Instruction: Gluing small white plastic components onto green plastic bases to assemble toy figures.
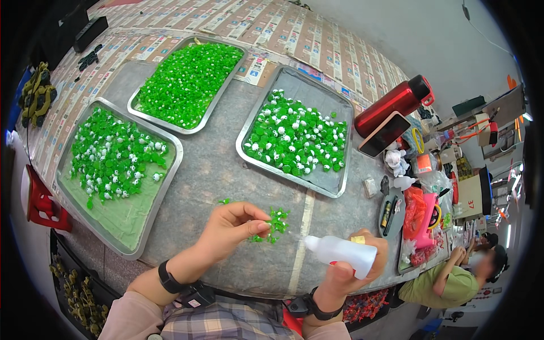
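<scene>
My left hand (237, 228) is closed in a pinch, thumb against fingers, above the table. What it holds, if anything, is too small to make out. Right beside its fingertips lies a small cluster of green plastic pieces (277, 222) with white bits. My right hand (371, 258) is wrapped round a white squeeze bottle (343, 254), tilted so its nozzle points left toward the cluster without touching it. Beyond my hands, a metal tray (263, 160) contains green pieces with white, dark-dotted balls (297, 133). A second tray (131, 249) at left carries similar green-and-white pieces (113, 153).
A third tray (134, 107) at the far left is full of small green pieces (190, 82). On the right stand a red thermos (388, 107), a leaning phone (384, 135), a grey dish (390, 212) with pens and a pink-handled tool (425, 221). Another person (453, 283) sits farther right.
</scene>
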A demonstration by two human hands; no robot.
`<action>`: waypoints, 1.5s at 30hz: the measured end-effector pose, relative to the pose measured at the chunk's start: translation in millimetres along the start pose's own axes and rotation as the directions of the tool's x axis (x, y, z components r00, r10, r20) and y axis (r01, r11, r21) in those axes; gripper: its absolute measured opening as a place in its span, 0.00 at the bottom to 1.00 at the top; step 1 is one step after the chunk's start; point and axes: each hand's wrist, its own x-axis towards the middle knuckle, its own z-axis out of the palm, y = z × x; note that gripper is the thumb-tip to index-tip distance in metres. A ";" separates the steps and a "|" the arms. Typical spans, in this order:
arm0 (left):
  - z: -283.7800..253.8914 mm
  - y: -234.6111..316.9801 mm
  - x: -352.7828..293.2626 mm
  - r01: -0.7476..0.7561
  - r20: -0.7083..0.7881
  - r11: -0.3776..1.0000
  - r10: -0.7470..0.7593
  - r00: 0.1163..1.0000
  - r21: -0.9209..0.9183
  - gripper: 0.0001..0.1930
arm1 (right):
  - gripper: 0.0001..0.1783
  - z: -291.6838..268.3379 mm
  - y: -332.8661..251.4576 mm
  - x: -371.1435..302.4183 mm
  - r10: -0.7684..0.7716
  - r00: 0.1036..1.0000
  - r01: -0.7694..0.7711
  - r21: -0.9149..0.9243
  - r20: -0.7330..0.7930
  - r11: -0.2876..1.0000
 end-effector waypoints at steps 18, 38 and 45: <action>2.4 -2.3 0.7 -0.129 -0.022 0.989 0.131 0.991 0.071 0.04 | 0.31 -1.9 4.6 -2.4 0.072 0.986 -0.099 -0.175 -0.152 0.980; -0.3 -1.0 0.8 -0.008 -0.133 1.000 0.005 0.991 -0.027 0.06 | 0.14 -55.1 61.0 32.6 -0.061 0.993 -0.020 -0.652 -0.101 0.758; 1.1 0.6 5.9 -0.051 -0.157 0.999 0.053 0.986 0.015 0.05 | 0.11 11.4 140.8 62.5 0.290 0.886 0.078 -0.731 0.363 0.678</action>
